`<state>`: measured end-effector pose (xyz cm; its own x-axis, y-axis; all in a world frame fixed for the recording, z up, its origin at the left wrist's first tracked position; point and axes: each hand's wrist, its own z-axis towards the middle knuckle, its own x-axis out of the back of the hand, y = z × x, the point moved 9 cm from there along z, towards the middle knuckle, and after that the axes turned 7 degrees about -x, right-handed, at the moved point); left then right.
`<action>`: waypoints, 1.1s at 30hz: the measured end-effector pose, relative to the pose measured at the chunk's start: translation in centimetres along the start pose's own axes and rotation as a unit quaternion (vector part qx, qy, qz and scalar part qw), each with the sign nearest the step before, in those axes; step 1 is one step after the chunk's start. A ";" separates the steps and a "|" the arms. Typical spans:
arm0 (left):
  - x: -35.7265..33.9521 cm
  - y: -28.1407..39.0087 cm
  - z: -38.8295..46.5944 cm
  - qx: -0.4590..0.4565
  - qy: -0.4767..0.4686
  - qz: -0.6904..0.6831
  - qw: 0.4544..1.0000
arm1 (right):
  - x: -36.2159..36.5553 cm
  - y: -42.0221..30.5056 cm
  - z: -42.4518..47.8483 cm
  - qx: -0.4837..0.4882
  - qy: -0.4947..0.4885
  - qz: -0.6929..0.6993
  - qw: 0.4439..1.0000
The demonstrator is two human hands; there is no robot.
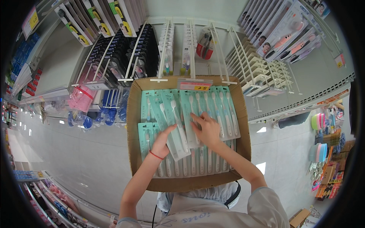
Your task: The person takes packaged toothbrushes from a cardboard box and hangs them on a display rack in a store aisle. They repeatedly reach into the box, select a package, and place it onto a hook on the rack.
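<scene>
A cardboard box [245, 154] sits before me, holding rows of toothbrushes in mint-green and clear blister packs [221, 114]. My left hand [162, 142], with a red cord at the wrist, grips a few tilted toothbrush packs [178, 139] over the left half of the box. Its thumb lies on top; the other fingers are hidden beneath. Over the upper row, my right hand [208, 128] has its fingers spread, with thumb and index fingertips at the left part of a toothbrush pack [186, 105]. I see nothing held in it.
White display hooks [191, 54] and a price tag [195, 84] project over the box's far edge. Black-backed packs [142, 51] hang at left, and larger toothbrush packs [281, 37] at upper right. A lower shelf [57, 199] stands behind at left. Plastic basins [318, 152] are at right.
</scene>
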<state>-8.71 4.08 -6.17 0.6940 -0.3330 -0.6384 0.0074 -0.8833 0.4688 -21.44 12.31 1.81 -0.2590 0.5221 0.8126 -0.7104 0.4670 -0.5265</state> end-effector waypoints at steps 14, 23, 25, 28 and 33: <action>-0.3 2.7 -0.5 -0.109 0.024 0.119 0.987 | 0.3 -1.4 0.0 0.073 -0.017 0.045 0.996; 2.3 3.1 0.4 -0.119 0.091 0.157 0.976 | -1.9 -5.7 -3.6 0.210 -0.179 0.030 0.961; 1.5 3.0 0.7 -0.122 0.045 0.158 0.979 | -1.9 -5.8 -3.6 0.199 -0.185 0.013 0.962; 0.7 3.3 0.5 -0.153 0.035 0.167 0.973 | -1.9 -5.5 -3.5 0.171 -0.183 -0.010 0.968; 2.6 4.2 1.4 -0.142 0.079 0.197 0.967 | -2.8 -4.7 -3.2 0.181 -0.169 -0.045 0.968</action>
<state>-7.87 -0.92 -6.70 0.7846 -0.5501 -0.2859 -0.0970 -0.5644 0.8198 -15.30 10.95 1.25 -0.3410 0.1992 0.9187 -0.9068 0.1882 -0.3773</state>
